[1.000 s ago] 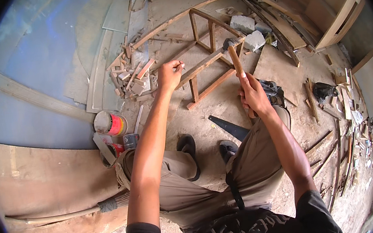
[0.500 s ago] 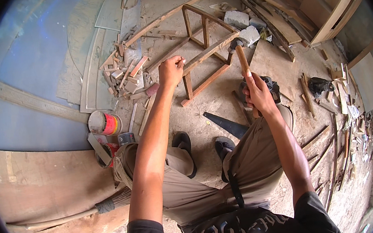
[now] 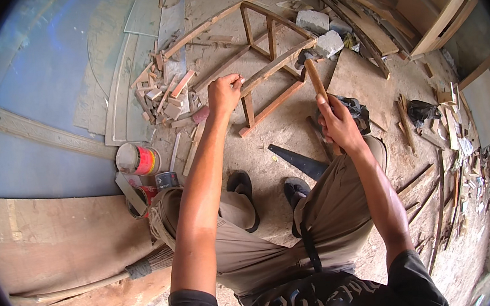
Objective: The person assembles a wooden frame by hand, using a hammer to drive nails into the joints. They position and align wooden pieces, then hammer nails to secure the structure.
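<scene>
My left hand (image 3: 225, 94) is closed in a pinch at the near left end of a wooden frame (image 3: 279, 66). Whatever small thing the fingertips hold is too tiny to make out. In my right hand (image 3: 339, 124) is a hammer (image 3: 317, 80), gripped by its wooden handle. Its dark head is up by the frame's right side and hard to tell from what lies behind. The frame, built of narrow brown strips, rests on the floor in front of me. A dark saw blade (image 3: 298, 161) lies on the floor between the frame and my feet.
Wood offcuts (image 3: 171, 104) are heaped left of the frame. Paint cans (image 3: 136, 159) stand by my left knee, with a broom (image 3: 149, 264) below them. Pale blocks (image 3: 328, 44) and long boards lie at the far right. A black plastic bag (image 3: 421, 111) sits among scraps on the right.
The hammer has tipped slightly to the left, its head end shifting toward the frame. My left hand has stayed at the frame's end.
</scene>
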